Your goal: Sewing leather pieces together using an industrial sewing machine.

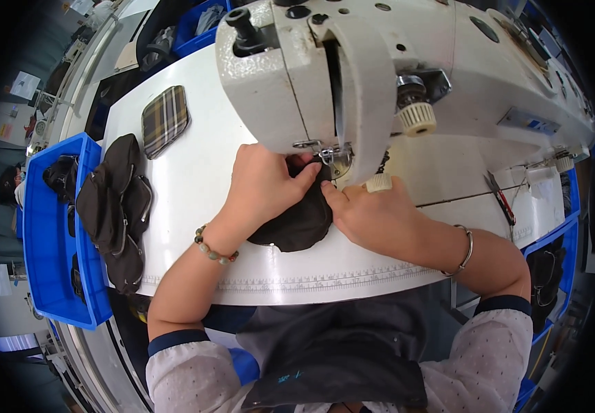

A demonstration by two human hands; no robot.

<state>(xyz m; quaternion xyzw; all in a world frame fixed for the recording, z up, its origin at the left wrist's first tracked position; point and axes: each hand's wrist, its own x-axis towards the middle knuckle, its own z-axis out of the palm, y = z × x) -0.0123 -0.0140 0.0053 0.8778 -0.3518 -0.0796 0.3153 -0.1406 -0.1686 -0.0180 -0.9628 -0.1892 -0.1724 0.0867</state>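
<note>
Needle point and the fabric's far edge: hard to make out, blocked by the sewing machine (407, 76) head and the fingers. Dark fabric piece (301, 224) sits at frame centre, flat on the white tabletop (198, 199), upper end near the presser foot (332, 155). Left hand (263, 180): thumb and index close together, pinching the fabric's upper part; other fingers mostly hidden. Right hand (376, 215): index tip touches the fabric's right edge; thumb out of sight, remaining fingers partly behind a cream knob (379, 182), so can't tell if they're gripping. Left of frame: plaid piece (165, 122), dark zippered pieces (112, 213), blue bin (91, 282). Red-handled snips (502, 201) at right. Bin contents too dark to identify.
</note>
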